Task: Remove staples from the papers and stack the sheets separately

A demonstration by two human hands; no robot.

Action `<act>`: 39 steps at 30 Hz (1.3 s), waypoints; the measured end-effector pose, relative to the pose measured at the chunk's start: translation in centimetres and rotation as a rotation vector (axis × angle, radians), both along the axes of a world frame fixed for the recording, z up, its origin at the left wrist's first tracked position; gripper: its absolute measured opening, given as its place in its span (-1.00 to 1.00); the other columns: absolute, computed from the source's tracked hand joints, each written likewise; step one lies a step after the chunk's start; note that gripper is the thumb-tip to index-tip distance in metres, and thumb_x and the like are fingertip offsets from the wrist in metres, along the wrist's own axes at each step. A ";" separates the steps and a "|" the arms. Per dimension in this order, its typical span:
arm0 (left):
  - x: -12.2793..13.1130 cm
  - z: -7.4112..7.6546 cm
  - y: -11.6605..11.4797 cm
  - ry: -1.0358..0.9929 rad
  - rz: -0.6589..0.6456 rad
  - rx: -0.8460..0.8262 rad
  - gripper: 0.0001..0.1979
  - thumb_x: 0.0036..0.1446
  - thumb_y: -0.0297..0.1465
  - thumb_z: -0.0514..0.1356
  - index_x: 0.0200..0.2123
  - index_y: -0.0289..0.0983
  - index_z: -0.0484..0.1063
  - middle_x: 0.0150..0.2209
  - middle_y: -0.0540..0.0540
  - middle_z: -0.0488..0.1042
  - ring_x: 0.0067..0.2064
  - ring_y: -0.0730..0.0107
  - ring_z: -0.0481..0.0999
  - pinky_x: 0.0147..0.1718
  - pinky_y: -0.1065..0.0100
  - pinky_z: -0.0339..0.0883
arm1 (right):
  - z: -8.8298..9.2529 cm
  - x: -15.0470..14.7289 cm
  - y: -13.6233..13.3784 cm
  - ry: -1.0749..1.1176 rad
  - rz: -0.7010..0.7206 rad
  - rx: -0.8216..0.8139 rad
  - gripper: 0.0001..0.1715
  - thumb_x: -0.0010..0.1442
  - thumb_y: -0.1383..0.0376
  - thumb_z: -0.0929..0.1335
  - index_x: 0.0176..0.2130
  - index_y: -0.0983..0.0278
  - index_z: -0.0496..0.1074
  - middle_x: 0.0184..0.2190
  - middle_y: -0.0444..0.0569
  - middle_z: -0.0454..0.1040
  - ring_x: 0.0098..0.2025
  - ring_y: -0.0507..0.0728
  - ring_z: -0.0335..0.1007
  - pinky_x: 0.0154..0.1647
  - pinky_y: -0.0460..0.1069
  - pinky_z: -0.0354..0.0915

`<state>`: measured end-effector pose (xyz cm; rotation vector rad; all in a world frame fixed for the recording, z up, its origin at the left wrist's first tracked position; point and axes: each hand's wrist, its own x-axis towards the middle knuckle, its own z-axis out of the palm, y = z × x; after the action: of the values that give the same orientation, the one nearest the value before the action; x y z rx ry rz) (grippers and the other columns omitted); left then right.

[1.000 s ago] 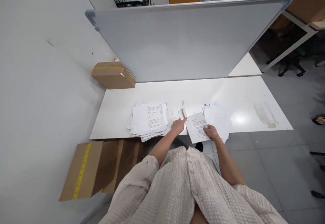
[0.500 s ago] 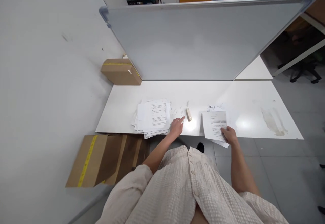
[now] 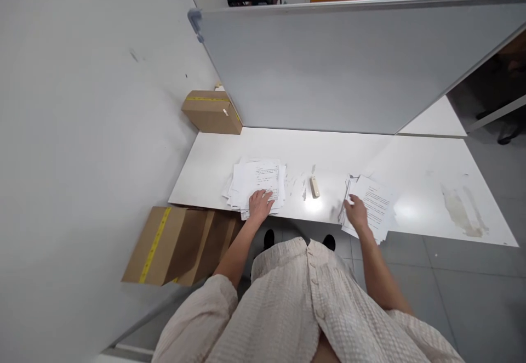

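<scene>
A left stack of printed paper sheets (image 3: 263, 172) lies on the white table with its edges uneven. My left hand (image 3: 260, 205) rests on the near part of that stack, fingers spread and nothing gripped. On the right is another pile of printed sheets (image 3: 375, 201), fanned out and jutting past the table's near edge. Over its left side is my right hand (image 3: 356, 212), fingers apart, seemingly touching the top sheet. A small beige object, stapler-like in shape (image 3: 314, 187), lies between the two piles, apart from both hands.
Behind the white table (image 3: 287, 145) stands a large whiteboard (image 3: 329, 72). One cardboard box (image 3: 211, 116) sits at the table's back left corner. Open cardboard boxes (image 3: 164, 245) stand below on the left, by the wall (image 3: 82, 132). Smudges mark the tabletop.
My left hand has moved left from beside the beige object onto the left stack. My right hand has shifted to the right pile's left side, letting go of the sheet's right edge. The view has turned slightly.
</scene>
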<state>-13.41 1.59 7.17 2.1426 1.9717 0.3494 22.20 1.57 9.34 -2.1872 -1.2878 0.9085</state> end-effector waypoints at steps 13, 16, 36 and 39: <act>2.3 2.2 -2.8 -0.249 -0.036 0.294 -0.74 0.20 -0.38 -0.06 -0.25 -0.31 0.39 -0.26 -0.19 0.45 -0.14 0.23 0.36 -0.10 0.18 0.19 | 1.5 -15.9 -0.2 0.908 0.322 -0.294 -0.38 0.10 -0.13 0.16 -0.23 0.32 0.40 -0.38 0.10 0.50 -0.38 0.11 0.46 -0.36 0.03 0.40; 4.0 3.0 -5.2 -0.243 -0.294 0.310 -0.79 0.17 -0.44 -0.01 -0.25 -0.26 0.41 -0.27 -0.12 0.48 -0.08 0.25 0.36 -0.01 0.13 0.11 | 1.3 -16.9 0.2 1.150 0.138 -0.338 -0.50 0.02 -0.04 0.31 -0.29 0.34 0.41 -0.43 0.07 0.51 -0.34 0.15 0.46 -0.30 0.06 0.40; 0.0 0.1 -1.9 0.085 0.110 -0.014 -0.53 0.03 -0.23 0.15 0.01 -0.29 0.31 0.05 -0.30 0.25 0.11 -0.04 0.16 0.03 0.03 0.11 | -1.0 -11.8 -1.5 0.930 -0.215 -0.159 -0.67 -0.02 0.32 0.33 -0.17 0.28 0.37 -0.18 0.05 0.51 -0.20 0.21 0.46 -0.23 0.09 0.41; -0.5 -0.2 -2.0 0.016 0.076 0.021 -0.62 0.04 -0.24 0.15 -0.06 -0.24 0.38 0.01 -0.26 0.29 0.09 -0.02 0.19 0.01 0.01 0.11 | -1.1 -11.7 -1.5 0.937 -0.188 -0.163 -0.66 -0.03 0.30 0.34 -0.17 0.27 0.38 -0.19 0.05 0.51 -0.22 0.23 0.46 -0.26 0.11 0.41</act>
<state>-13.90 -0.42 6.98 2.0927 2.0714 0.3680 10.46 0.07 8.21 -1.5670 -0.5523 1.7004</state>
